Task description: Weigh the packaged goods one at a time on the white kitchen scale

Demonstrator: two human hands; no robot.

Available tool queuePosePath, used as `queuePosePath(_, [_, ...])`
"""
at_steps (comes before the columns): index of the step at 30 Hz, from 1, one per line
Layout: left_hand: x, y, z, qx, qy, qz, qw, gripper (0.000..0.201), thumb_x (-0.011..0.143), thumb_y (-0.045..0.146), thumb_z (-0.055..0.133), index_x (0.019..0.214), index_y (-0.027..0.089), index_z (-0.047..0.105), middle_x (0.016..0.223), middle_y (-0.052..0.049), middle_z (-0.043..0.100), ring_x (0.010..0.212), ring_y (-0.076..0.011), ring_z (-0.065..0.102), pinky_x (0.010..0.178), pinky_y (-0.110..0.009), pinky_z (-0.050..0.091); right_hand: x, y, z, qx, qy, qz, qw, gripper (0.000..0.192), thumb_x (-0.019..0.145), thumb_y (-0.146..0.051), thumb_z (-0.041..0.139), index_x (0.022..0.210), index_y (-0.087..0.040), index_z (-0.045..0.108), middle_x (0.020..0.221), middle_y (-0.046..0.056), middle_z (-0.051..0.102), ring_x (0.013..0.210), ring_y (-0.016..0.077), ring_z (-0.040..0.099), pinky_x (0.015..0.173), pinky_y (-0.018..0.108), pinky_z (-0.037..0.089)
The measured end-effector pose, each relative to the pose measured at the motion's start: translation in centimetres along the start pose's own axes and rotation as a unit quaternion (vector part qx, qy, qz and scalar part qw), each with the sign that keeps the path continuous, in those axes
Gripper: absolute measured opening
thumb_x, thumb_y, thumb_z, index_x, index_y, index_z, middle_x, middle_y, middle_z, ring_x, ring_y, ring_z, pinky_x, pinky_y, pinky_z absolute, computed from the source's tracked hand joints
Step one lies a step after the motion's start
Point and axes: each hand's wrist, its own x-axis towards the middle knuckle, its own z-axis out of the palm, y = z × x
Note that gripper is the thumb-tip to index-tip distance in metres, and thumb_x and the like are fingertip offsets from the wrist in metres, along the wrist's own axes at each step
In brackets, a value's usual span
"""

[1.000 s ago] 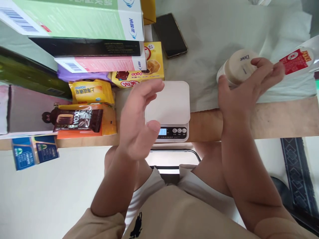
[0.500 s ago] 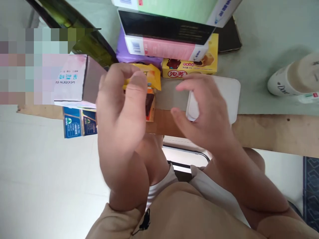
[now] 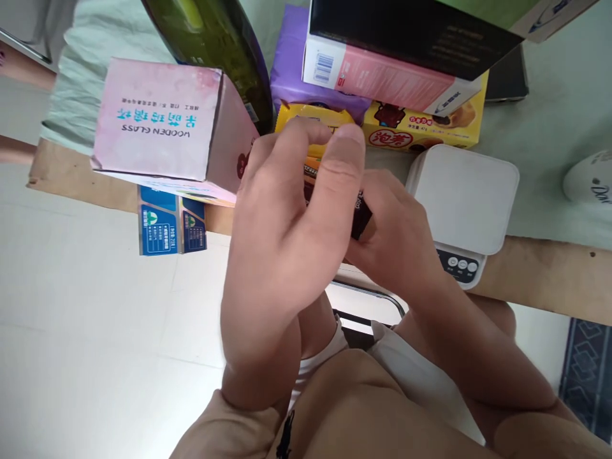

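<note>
In the middle, my left hand [image 3: 291, 210] is closed, its fingers curled and the thumb bent close to the index fingertip. Whatever it grips is hidden behind the hand. Close against it, my right hand [image 3: 399, 236] is closed on a small dark pack with white lettering [image 3: 362, 215], mostly covered by the hands. Between the left thumb and fingers shows a strip of orange and brown packaging [image 3: 312, 171]; I cannot tell if it belongs to the same pack. Just beyond the left hand lies a yellow packet [image 3: 313, 115].
A pink glass box [image 3: 157, 121] and a green bottle [image 3: 215, 51] stand left. Behind are a purple pack [image 3: 291, 64], stacked boxes [image 3: 392, 76] and a yellow snack box [image 3: 430, 127]. Right are a white kitchen scale [image 3: 466, 197] and a Dove bottle [image 3: 590, 178]. A blue box [image 3: 157, 226] overhangs the edge.
My right hand has moved left beside my left hand and closed on the dark pack. The camera view has shifted, uncovering the scale's buttons and more of the pink box.
</note>
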Motion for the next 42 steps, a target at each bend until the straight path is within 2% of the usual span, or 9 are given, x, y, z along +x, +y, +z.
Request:
queuePosePath(4, [0.1,-0.1,0.7,-0.011,0.014,0.020,1.000,0.020,0.110,0.042,0.068,0.098,0.030,0.079,0.110,0.002,0.079,0.120,-0.0299,0.071,0.119,-0.058,0.056,-0.1,0.0,-1.0,-0.006,0.049,-0.027,0.998,0.041,0.089,-0.033,0.083,0.128,-0.030,0.069,0.126,0.005,0.080,0.111,0.0263,0.078,0.079,0.039,0.067])
queuePosePath(9, [0.3,-0.3,2.8,-0.086,-0.038,0.092,0.991,0.018,0.109,0.032,0.068,0.092,0.031,0.074,0.103,0.003,0.076,0.113,-0.0242,0.074,0.115,-0.050,0.062,-0.7,1.4,-4.0,-0.002,0.106,-0.048,0.993,0.040,0.085,-0.022,0.081,0.122,-0.030,0.068,0.117,0.004,0.080,0.107,0.0256,0.078,0.088,0.045,0.069])
queuePosePath(17, [0.8,-1.6,9.2,-0.169,-0.187,0.178,0.951,0.021,0.109,0.045,0.064,0.100,0.029,0.074,0.111,-0.001,0.079,0.112,-0.0245,0.074,0.105,-0.047,0.063,-4.3,9.9,-9.2,-0.070,0.145,-0.004,0.987,0.041,0.082,-0.034,0.087,0.121,-0.032,0.075,0.114,0.006,0.082,0.105,0.0309,0.077,0.097,0.057,0.066])
queuePosePath(21, [1.0,-2.4,12.0,-0.109,-0.213,0.153,0.959,0.018,0.106,0.042,0.064,0.099,0.027,0.072,0.106,-0.003,0.078,0.106,-0.0254,0.074,0.098,-0.048,0.062,-6.6,13.3,-10.5,-0.072,0.103,0.009,0.992,0.038,0.086,-0.038,0.081,0.124,-0.035,0.075,0.119,0.004,0.082,0.125,0.0358,0.075,0.111,0.065,0.062])
queuePosePath(25, [1.5,-3.4,13.9,-0.075,-0.170,0.146,0.972,0.013,0.104,0.036,0.069,0.096,0.026,0.073,0.102,-0.004,0.078,0.101,-0.0223,0.075,0.088,-0.040,0.060,-7.8,14.3,-11.0,-0.048,0.095,0.013,0.994,0.044,0.090,-0.051,0.081,0.131,-0.035,0.074,0.147,0.006,0.075,0.153,0.0414,0.061,0.133,0.074,0.046])
queuePosePath(27, [1.8,-4.0,14.3,-0.071,-0.151,0.163,0.973,0.017,0.105,0.038,0.069,0.095,0.026,0.074,0.095,-0.003,0.078,0.094,-0.0203,0.074,0.083,-0.038,0.059,-7.9,14.3,-11.3,-0.048,0.120,0.001,0.992,0.048,0.094,-0.059,0.076,0.135,-0.035,0.072,0.155,0.007,0.070,0.157,0.0404,0.059,0.137,0.073,0.043])
queuePosePath(31, [2.6,-5.2,13.8,-0.075,-0.127,0.184,0.972,0.027,0.105,0.052,0.073,0.096,0.027,0.076,0.092,-0.003,0.076,0.087,-0.0194,0.072,0.081,-0.037,0.059,-7.9,14.6,-11.9,-0.038,0.178,0.031,0.983,0.046,0.105,-0.065,0.059,0.138,-0.034,0.068,0.147,0.010,0.073,0.144,0.0343,0.067,0.126,0.066,0.056])
queuePosePath(35, [2.9,-5.8,13.0,-0.084,-0.116,0.199,0.969,0.030,0.105,0.056,0.075,0.098,0.027,0.078,0.095,-0.004,0.077,0.090,-0.0204,0.073,0.083,-0.037,0.060,-8.3,15.2,-12.2,-0.031,0.163,0.078,0.983,0.048,0.105,-0.070,0.052,0.137,-0.036,0.066,0.147,0.011,0.071,0.143,0.0336,0.066,0.123,0.061,0.057])
queuePosePath(42, [2.7,-5.7,14.0,-0.090,-0.123,0.204,0.967,0.024,0.104,0.051,0.077,0.099,0.028,0.077,0.093,-0.002,0.077,0.087,-0.0186,0.073,0.079,-0.035,0.061,-8.2,15.4,-11.9,-0.021,0.166,0.056,0.984,0.046,0.106,-0.069,0.054,0.138,-0.037,0.067,0.140,0.009,0.073,0.137,0.0323,0.069,0.118,0.060,0.060])
